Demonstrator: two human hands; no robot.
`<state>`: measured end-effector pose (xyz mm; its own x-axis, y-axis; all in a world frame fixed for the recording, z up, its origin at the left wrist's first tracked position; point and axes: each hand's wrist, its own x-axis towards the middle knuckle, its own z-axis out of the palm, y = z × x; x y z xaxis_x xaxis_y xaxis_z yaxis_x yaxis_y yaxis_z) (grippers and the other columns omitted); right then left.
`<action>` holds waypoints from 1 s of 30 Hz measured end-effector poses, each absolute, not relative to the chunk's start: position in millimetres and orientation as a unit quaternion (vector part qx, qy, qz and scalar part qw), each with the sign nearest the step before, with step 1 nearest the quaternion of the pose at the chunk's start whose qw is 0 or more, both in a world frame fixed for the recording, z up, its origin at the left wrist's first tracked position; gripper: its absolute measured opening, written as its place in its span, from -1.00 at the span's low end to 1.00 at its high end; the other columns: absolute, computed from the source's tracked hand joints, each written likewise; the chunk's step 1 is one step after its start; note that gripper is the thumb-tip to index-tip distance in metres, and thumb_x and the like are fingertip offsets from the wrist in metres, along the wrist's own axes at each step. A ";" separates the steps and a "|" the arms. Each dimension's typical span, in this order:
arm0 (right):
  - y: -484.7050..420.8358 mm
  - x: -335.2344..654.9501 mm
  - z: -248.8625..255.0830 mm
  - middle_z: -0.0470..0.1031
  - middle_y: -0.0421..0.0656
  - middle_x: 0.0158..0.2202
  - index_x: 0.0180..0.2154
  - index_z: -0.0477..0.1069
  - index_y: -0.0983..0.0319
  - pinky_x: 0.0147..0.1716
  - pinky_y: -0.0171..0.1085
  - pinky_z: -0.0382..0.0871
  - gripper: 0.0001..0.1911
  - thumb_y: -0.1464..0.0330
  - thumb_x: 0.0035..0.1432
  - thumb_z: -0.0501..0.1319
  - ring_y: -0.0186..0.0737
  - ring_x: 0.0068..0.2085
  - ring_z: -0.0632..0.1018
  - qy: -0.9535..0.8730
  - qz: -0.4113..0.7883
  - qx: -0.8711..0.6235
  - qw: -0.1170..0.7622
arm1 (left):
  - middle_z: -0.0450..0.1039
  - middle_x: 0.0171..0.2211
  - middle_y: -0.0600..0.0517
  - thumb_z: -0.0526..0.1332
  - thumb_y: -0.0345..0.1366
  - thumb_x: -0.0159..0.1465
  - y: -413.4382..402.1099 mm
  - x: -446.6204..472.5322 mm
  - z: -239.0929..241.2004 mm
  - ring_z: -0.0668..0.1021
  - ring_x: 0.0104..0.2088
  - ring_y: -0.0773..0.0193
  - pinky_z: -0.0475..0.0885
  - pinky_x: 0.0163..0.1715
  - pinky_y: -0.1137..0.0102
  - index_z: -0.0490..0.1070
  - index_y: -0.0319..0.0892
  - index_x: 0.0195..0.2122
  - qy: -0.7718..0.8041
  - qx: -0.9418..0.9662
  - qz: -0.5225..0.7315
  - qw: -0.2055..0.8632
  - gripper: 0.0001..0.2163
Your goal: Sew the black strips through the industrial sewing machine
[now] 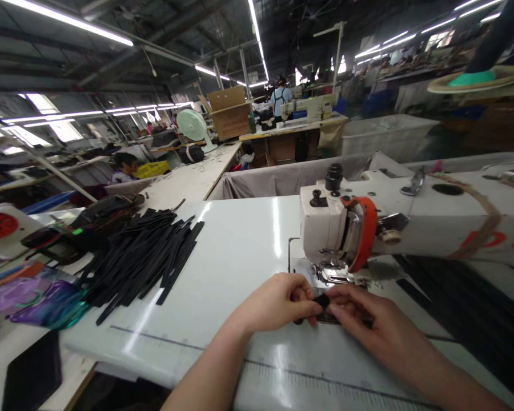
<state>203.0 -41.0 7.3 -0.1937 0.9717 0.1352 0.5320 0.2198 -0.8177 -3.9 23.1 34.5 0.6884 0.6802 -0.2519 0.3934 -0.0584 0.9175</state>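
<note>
Just in front of the sewing machine's head (325, 222), both hands pinch one small black fabric strip (322, 300). My left hand (282, 302) has its thumb and fingers closed on the strip's left side. From the right, my right hand (364, 317) grips the same piece between thumb and fingertips. Most of the strip is covered by the fingers. The metal presser foot area (334, 275) lies right behind the fingertips. A pile of black strips (141, 257) is spread on the table to the left, and more long black strips (449, 302) lie under the machine arm at the right.
A printed ruler scale (291, 371) runs along the front of the white table (235, 245). Purple and teal pouches (47, 297) lie at the left edge. Beyond are a green fan (192, 125), a cardboard box (231, 117), a cloth-lined bin (274, 180) and people at other workstations.
</note>
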 end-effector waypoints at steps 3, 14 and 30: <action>-44.0 201.1 15.2 0.55 -0.17 -0.41 -0.25 0.39 0.18 -0.40 -0.32 0.52 -0.80 0.19 0.19 0.16 -0.22 -0.37 0.60 -0.648 0.374 -0.524 0.407 | 0.53 -0.45 0.02 0.28 -0.19 0.23 16.4 -2.5 40.7 0.43 -0.48 0.37 0.29 -0.41 0.49 0.28 -0.19 -0.33 0.310 0.637 0.141 0.691 -0.78; -52.1 204.3 16.1 0.54 -0.19 -0.45 -0.26 0.41 0.18 -0.43 -0.32 0.54 -0.85 0.25 0.17 0.19 -0.23 -0.42 0.60 -0.692 0.318 -0.497 0.415 | 0.51 -0.46 0.01 0.37 -0.04 0.16 15.6 -2.6 46.3 0.48 -0.46 0.34 0.37 -0.31 0.42 0.29 -0.19 -0.28 0.235 0.545 0.109 0.798 -0.63; -46.6 204.0 2.3 0.54 -0.09 -0.09 0.08 0.38 0.15 -0.22 -0.27 0.52 -0.56 0.53 0.28 -0.06 -0.21 -0.11 0.57 -0.896 -0.097 -0.344 0.264 | 0.36 -0.55 0.14 0.41 -0.22 0.05 22.2 16.9 16.2 0.49 -0.54 0.35 0.41 -0.52 0.48 0.29 -0.23 -0.37 0.424 0.482 0.232 0.731 -0.69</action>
<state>204.0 -46.6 2.3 -0.6237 0.5649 0.5403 0.6677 0.7444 -0.0075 16.9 22.2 16.2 0.5324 0.7480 -0.3963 0.0699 0.4277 0.9012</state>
